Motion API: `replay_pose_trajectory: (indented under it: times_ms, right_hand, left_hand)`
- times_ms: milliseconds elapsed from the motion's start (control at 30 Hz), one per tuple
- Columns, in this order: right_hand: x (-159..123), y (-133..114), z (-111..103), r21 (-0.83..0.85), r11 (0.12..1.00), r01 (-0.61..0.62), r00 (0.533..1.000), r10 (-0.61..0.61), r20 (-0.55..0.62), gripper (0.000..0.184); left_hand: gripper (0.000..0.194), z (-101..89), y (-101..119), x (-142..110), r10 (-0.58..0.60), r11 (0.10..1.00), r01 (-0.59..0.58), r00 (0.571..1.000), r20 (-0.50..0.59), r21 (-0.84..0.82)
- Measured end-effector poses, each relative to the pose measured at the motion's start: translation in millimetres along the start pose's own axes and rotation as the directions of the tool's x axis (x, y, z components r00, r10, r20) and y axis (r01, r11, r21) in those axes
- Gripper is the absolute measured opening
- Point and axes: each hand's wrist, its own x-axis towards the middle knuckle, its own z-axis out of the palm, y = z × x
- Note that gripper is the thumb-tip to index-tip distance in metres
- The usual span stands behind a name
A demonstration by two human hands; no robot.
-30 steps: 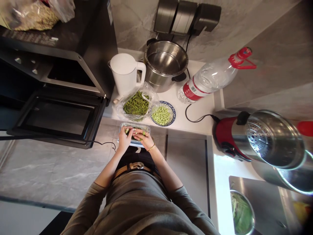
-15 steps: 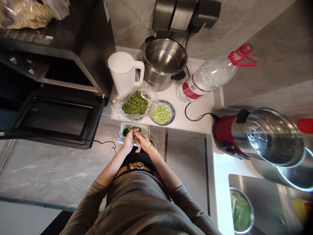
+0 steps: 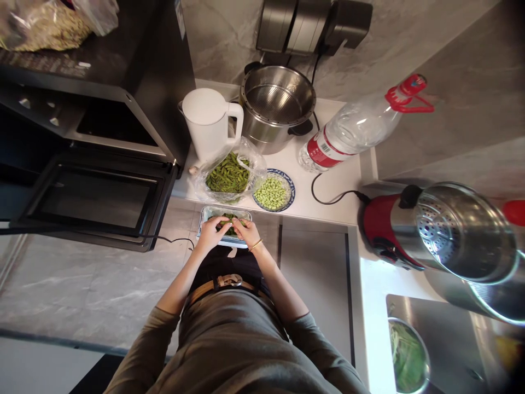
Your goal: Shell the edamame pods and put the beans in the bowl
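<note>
My left hand [image 3: 212, 232] and my right hand [image 3: 248, 233], the right one with a gold bangle at its wrist, meet at the fingertips over a small bin [image 3: 204, 212]. Both are closed in a pinch on a green edamame pod [image 3: 225, 223], partly hidden by the fingers. Dark green pods or shells lie in the bin below. On the counter edge just beyond, an open plastic bag [image 3: 257, 156] holds a heap of edamame pods [image 3: 228, 174]. Beside it, shelled pale green beans [image 3: 270, 191] lie on a blue-and-white plate [image 3: 292, 191].
A white pitcher [image 3: 205, 123] and a steel steamer pot [image 3: 266, 131] stand behind. A large water bottle [image 3: 348, 131] and a red-and-steel appliance [image 3: 381, 224] are to the right. An oven door [image 3: 94, 197] hangs open at left. A bowl of greens [image 3: 408, 355] sits in the sink.
My hands were clasped close together with green pods in them. Now they have moved apart slightly, with only the fingertips meeting at a pod above the bin.
</note>
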Motion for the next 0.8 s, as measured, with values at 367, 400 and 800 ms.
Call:
replay_pose_trajectory:
  times_ms: [367, 400, 800]
  right_hand:
    - [-4, 3, 5, 0.12, 0.993, 0.019, 0.999, -0.014, -0.038, 0.043]
    - [-5, 2, 4, 0.086, 0.996, 0.021, 1.0, -0.019, -0.016, 0.043]
    - [-10, -2, 8, 0.03, 0.999, 0.032, 0.997, -0.034, 0.067, 0.042]
  left_hand:
    - [0.021, 8.4, 6, -2, -0.203, 0.927, 0.208, 0.978, 0.047, -0.313]
    - [0.024, 6.2, 5, -1, -0.25, 0.877, 0.271, 0.962, 0.105, -0.397]
    - [0.021, -5.3, 13, -2, -0.227, 0.914, 0.228, 0.973, 0.042, -0.337]
